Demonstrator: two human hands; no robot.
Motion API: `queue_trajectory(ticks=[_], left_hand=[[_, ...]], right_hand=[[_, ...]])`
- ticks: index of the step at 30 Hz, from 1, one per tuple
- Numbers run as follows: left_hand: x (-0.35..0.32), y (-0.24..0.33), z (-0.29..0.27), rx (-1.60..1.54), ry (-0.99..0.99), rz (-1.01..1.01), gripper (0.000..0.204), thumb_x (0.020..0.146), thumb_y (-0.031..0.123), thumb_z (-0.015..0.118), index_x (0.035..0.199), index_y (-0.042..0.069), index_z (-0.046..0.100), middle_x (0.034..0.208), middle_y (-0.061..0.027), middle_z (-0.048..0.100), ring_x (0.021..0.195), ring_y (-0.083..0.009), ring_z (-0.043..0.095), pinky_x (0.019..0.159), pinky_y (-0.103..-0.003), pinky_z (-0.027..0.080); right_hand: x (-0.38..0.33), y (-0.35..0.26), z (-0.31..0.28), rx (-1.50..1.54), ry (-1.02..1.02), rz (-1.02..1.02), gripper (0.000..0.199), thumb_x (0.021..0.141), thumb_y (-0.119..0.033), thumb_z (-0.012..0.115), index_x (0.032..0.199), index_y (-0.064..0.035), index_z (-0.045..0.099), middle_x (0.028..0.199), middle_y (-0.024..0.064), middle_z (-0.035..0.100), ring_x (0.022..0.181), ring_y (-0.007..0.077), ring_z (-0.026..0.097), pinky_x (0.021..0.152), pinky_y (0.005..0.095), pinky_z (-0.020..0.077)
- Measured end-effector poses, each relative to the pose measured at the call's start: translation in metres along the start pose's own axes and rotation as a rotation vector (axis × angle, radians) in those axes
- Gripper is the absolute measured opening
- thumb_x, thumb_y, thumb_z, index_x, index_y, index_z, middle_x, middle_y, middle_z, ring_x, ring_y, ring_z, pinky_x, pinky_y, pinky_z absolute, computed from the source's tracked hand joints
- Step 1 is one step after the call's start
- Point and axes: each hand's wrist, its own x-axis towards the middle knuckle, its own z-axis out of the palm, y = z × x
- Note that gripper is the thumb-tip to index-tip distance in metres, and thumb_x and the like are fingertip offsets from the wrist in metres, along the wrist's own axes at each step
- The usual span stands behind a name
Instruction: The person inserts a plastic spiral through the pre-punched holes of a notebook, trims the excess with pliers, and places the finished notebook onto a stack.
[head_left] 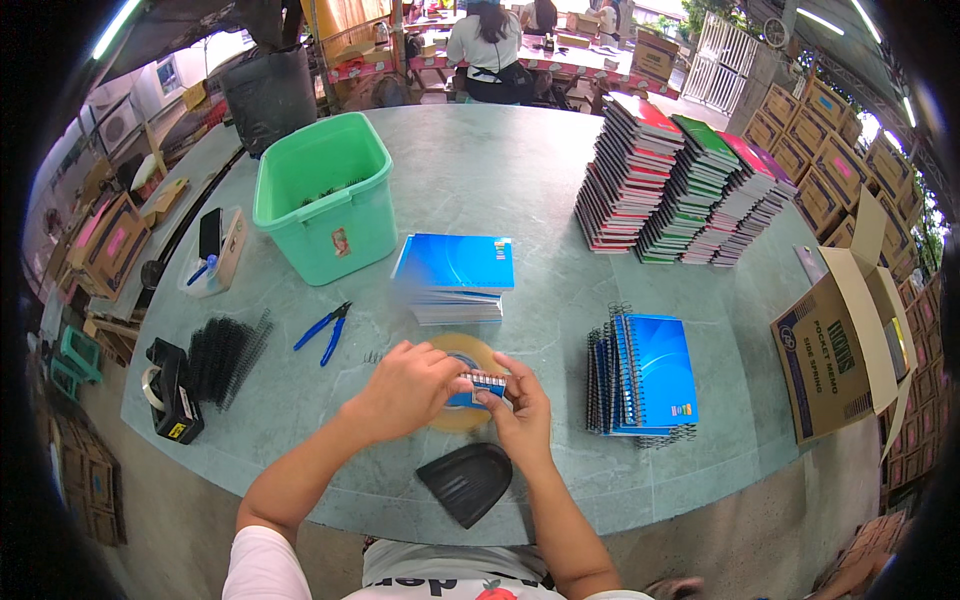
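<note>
Both hands meet over a small blue notebook (pixel 462 399), held with its punched edge facing up. My right hand (pixel 522 412) grips it at the right end, thumb on the cover. My left hand (pixel 412 388) is closed in a pinch at the left end of the punched edge. A short length of black spiral coil (pixel 372 357) shows beyond the left knuckles; the fingers hide the rest. Under the hands lies a round yellowish disc (pixel 455 416). A black scoop-shaped piece (pixel 467 484) rests nearer to me. Just beyond the hands stands a stack of blue notebooks without coils (pixel 455 275).
Coil-bound blue notebooks (pixel 655 370) are piled at right, near an open carton (pixel 835 345). Tall notebook stacks (pixel 630 175) stand behind. Leftward are blue-handled pliers (pixel 325 330), loose black coils (pixel 225 358), a tape dispenser (pixel 172 395) and a green bin (pixel 330 215). A person (pixel 485 50) sits farther off.
</note>
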Motion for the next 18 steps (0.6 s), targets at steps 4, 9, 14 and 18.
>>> queue_trajectory(ticks=[4,9,14,18], left_hand=[[0.005,0.003,-0.005,0.019,-0.107,-0.042,0.028,0.078,0.028,0.067,0.093,0.006,0.060,0.089,-0.0116,0.060,0.084,-0.0287,0.057,0.073,-0.039,0.043],[0.015,0.014,0.009,-0.068,0.063,0.123,0.027,0.075,0.023,0.068,0.093,0.005,0.060,0.085,-0.0123,0.061,0.083,-0.0293,0.058,0.073,-0.038,0.045],[0.015,0.009,0.022,-0.067,-0.023,0.184,0.024,0.074,0.015,0.066,0.094,0.003,0.060,0.085,-0.0137,0.060,0.081,-0.0308,0.059,0.073,-0.039,0.046],[0.017,0.007,0.019,-0.131,-0.009,0.196,0.020,0.073,0.012,0.065,0.089,0.001,0.059,0.079,-0.0133,0.059,0.076,-0.0298,0.058,0.071,-0.039,0.046]], right_hand=[[0.002,0.014,-0.015,-0.347,-0.031,0.020,0.015,0.080,-0.005,0.064,0.094,0.0007,0.064,0.087,0.0086,0.068,0.081,0.0120,0.062,0.073,0.0258,0.0474],[0.002,0.017,-0.018,-0.469,-0.011,-0.098,0.019,0.079,-0.007,0.064,0.096,0.0001,0.064,0.079,0.0116,0.067,0.073,0.0130,0.063,0.066,0.0265,0.0479],[0.000,0.005,-0.013,-0.507,0.015,-0.042,0.018,0.078,-0.007,0.063,0.094,0.0018,0.064,0.077,0.0111,0.067,0.071,0.0122,0.062,0.064,0.0263,0.0475],[0.000,-0.007,-0.008,-0.558,0.017,-0.034,0.017,0.077,-0.005,0.061,0.092,0.0014,0.064,0.074,0.0110,0.066,0.065,0.0102,0.060,0.060,0.0262,0.0460]])
